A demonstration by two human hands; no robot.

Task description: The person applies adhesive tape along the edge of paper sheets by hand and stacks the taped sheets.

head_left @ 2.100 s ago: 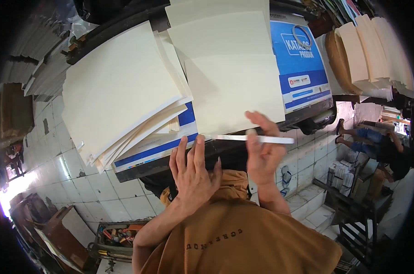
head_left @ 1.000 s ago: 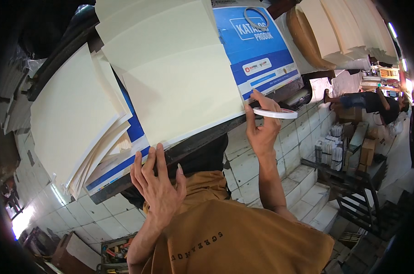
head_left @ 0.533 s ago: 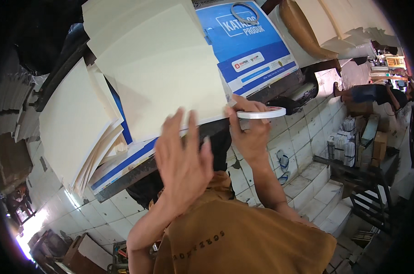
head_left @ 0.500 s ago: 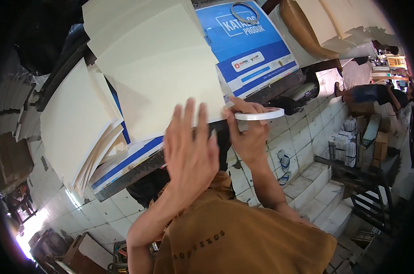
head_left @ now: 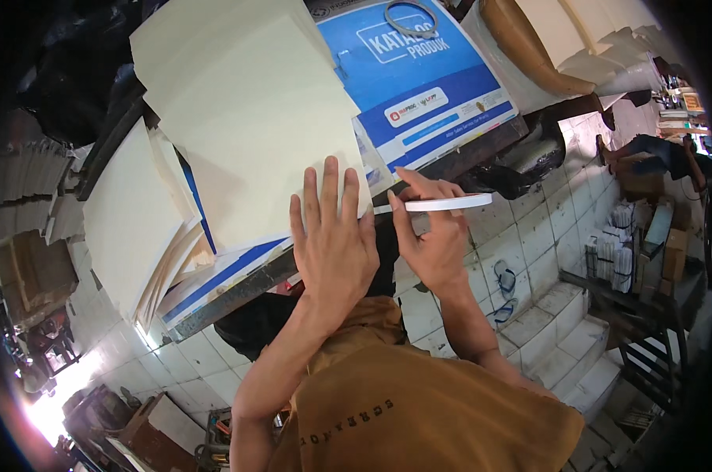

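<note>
Okay, your left hand lies flat, fingers slightly spread, on the cream paper; your right hand, half curled, holds the tape roll.

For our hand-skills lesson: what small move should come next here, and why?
Perhaps tear the short white strip beside the cream sheet: the left hand lies flat on that sheet, while the right hand holds the tape roll just past its edge, the strip showing between both hands.
</note>
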